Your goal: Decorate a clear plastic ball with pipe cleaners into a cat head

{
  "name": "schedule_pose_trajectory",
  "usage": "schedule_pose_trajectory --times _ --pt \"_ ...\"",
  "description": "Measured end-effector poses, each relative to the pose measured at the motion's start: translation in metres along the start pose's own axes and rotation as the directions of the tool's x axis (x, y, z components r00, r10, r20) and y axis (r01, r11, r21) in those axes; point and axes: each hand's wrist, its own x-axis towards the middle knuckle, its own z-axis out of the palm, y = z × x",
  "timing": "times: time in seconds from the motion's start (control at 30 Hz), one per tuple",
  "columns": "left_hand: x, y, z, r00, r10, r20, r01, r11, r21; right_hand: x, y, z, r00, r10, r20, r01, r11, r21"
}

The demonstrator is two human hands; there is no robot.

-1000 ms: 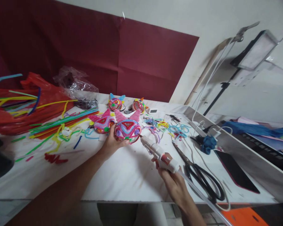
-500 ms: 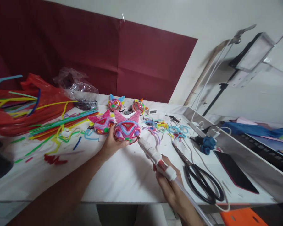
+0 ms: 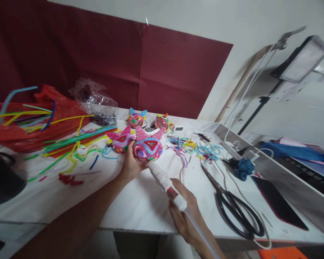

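Note:
My left hand (image 3: 131, 165) grips a pink eared animal head (image 3: 150, 144) made of coiled pipe cleaners, with a red triangle on its front and lilac discs at the sides. In my right hand (image 3: 185, 201) is a white hot glue gun (image 3: 163, 181), a clear glue stick trailing from its back. The gun's nozzle meets or nearly meets the lower left edge of the head; exact contact is unclear. Just behind, to the left, stands a similar pink head (image 3: 121, 141). Two more small heads, one with blue ears (image 3: 136, 119) and one with orange points (image 3: 162, 122), stand further back.
Left lie pipe cleaners (image 3: 78, 138) and a red plastic bag (image 3: 62, 108). On the right are big black-handled scissors (image 3: 232, 201), pipe cleaner scraps (image 3: 209, 151), white cables and a dark phone (image 3: 279, 201). A black container (image 3: 5, 180) stands at the left edge.
The glue gun's nozzle has moved from the head's right side to its lower left edge. My left hand still holds the head. The whole view has shifted slightly.

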Motion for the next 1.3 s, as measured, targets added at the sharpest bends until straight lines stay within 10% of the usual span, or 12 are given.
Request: schedule_pose_trajectory --times 0.43,1.3 --pt "-0.006 0.023 -0.003 0.975 0.221 0.005 -0.213 0.933 0.29 0.008 0.003 0.017 0.998 -0.062 -0.017 0.059 0.99 -0.127" --pt "-0.007 0.025 -0.003 0.982 0.188 0.008 -0.183 0.946 0.268 0.001 0.01 0.03 0.988 -0.031 -0.15 0.009 0.989 -0.149"
